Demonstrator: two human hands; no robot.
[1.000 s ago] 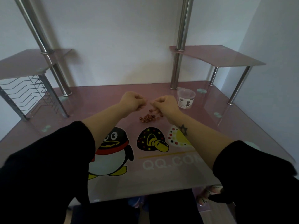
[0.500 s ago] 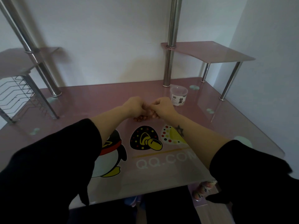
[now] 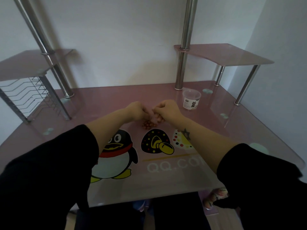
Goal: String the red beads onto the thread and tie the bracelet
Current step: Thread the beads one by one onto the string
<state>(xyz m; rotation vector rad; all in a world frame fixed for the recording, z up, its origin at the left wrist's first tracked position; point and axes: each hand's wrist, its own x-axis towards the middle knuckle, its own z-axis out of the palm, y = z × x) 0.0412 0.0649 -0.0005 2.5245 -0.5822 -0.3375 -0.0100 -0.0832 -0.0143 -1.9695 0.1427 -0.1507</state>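
Note:
A small heap of red beads (image 3: 148,125) lies on the pink glass desk (image 3: 103,103), just beyond the printed mushroom. My left hand (image 3: 137,110) and my right hand (image 3: 167,109) hover over the heap with curled fingers, their fingertips meeting in the middle. A few beads (image 3: 158,120) show under my right fingers. The thread is too thin to make out, and what each hand pinches is hidden by the fingers.
A clear plastic cup (image 3: 191,100) with a label stands to the right of my hands, near a steel post (image 3: 181,67). A wire rack (image 3: 31,98) stands at the left. Raised glass shelves (image 3: 232,54) sit at both back corners.
My hands were apart a second ago; they have come together over the beads and stay joined. The camera has shifted a little.

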